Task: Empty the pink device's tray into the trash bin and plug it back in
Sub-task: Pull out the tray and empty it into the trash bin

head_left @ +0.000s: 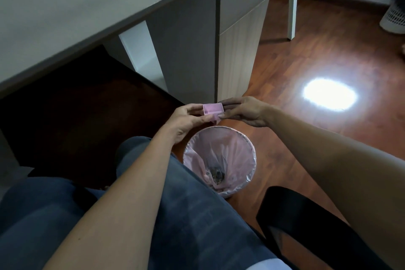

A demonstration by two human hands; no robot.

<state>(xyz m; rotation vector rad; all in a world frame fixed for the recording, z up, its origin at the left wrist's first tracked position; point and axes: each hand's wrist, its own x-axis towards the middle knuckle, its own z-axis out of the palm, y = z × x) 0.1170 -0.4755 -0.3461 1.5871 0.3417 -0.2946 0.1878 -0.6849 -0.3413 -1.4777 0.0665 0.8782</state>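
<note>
Left hand [186, 119]: fingers closed on the left end of the pink tray [213, 109], thumb along its near edge.
Right hand [245, 112]: fingers stretched flat toward the tray's right end, touching it; whether they pinch it or only rest against it cannot be told.
Pink tray: held in the air between both hands, above the far rim of the trash bin [249, 144].
Trash bin: on the wooden floor [306, 68] beside the person's knee, lined with a pink bag, dark scraps at the bottom.
Desk [65, 17]: up and to the left.
</note>
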